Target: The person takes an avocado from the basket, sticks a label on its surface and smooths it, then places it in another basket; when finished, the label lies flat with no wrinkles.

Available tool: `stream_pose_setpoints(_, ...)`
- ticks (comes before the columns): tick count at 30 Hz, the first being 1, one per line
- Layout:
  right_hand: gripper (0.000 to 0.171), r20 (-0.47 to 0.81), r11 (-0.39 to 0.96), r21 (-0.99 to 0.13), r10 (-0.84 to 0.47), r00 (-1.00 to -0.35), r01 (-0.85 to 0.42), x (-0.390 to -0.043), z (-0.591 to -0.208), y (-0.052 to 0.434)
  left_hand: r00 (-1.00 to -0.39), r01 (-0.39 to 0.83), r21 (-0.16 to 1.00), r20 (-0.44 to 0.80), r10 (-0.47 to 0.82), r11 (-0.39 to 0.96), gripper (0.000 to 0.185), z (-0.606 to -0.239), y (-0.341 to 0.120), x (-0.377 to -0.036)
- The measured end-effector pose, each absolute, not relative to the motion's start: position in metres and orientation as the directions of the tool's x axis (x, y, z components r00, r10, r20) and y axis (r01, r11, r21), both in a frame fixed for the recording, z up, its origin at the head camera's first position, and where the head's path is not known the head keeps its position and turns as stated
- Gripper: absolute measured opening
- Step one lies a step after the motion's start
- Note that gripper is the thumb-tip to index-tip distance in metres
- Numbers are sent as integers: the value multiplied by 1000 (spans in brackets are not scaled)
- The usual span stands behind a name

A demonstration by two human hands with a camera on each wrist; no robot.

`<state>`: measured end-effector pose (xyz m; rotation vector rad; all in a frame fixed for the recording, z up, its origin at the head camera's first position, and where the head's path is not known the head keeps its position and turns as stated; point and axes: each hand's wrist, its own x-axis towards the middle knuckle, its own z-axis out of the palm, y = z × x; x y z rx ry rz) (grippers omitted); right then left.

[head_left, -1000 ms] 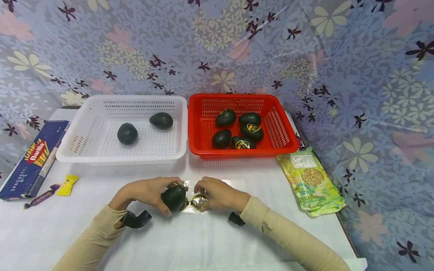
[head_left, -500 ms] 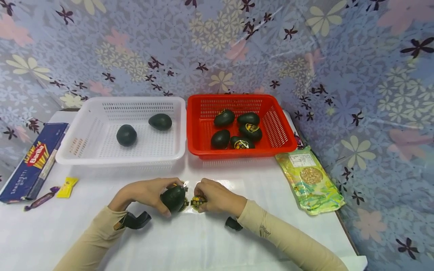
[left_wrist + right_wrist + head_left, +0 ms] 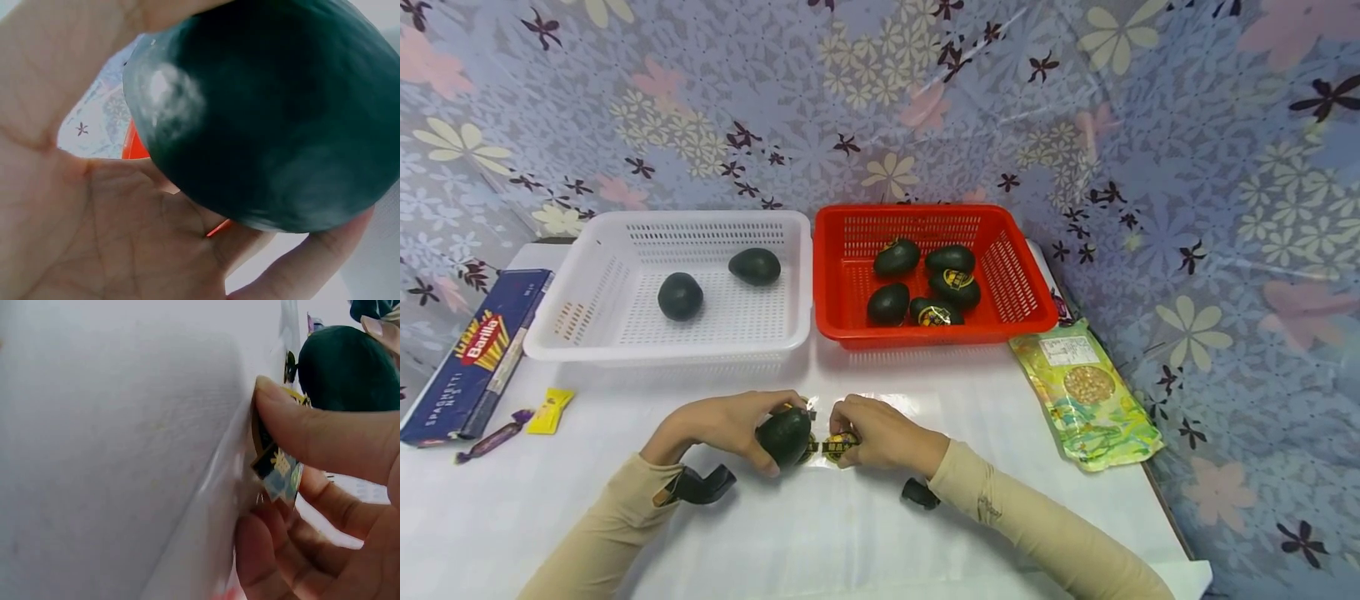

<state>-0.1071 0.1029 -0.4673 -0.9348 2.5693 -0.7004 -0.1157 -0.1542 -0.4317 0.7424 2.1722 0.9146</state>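
My left hand (image 3: 726, 429) grips a dark green avocado (image 3: 784, 437) from the side, thumb toward me and fingers round the far side. In the left wrist view the avocado (image 3: 269, 119) fills most of the picture. A clear sheet with round gold-and-black stickers (image 3: 810, 450) lies beside the avocado, partly under both hands. My right hand (image 3: 887, 433) pinches a sticker (image 3: 837, 447) at that sheet. In the right wrist view the thumb lies along the sticker (image 3: 281, 470), with the other fingers curled behind it; part of the sticker is hidden.
A white basket (image 3: 670, 354) with two avocados stands at back left. Against it stands a red basket (image 3: 925, 336) holding several avocados, some with stickers. A spaghetti box (image 3: 475, 358) and wrapped candies (image 3: 550, 411) lie left, a green-yellow bag (image 3: 1090, 396) right.
The sticker's face at my right fingertips turned from glaring to plainly visible, with a small shift of the right hand. The left hand keeps hold of the avocado in the same place.
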Motion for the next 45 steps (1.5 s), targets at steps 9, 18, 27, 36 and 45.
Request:
stream_pose_setpoints(9,23,-117,554,-636,-757,-643,-537,-110,-463,113,-631,225,786,-334,701,576,74,-434,-154,-115)
stream_pose_setpoints(18,27,-27,455,-786,-702,-712,-419,-112,-445,136,-689,179,891,-190,699,418,66,-444,-152,-115)
stream_pose_setpoints(27,34,49,374,-889,-496,-867,-264,-115,-412,142,-776,-119,978,-198,598,170,82,-441,-135,-113)
stream_pose_setpoints(36,33,119,168,-965,-407,-906,-202,-115,-395,128,-767,-151,987,-152,623,54,88,-435,-117,-110)
stream_pose_setpoints(45,35,183,88,-972,-286,-941,-216,-107,-392,109,-878,-74,987,-131,460,140,89,-425,-102,-106)
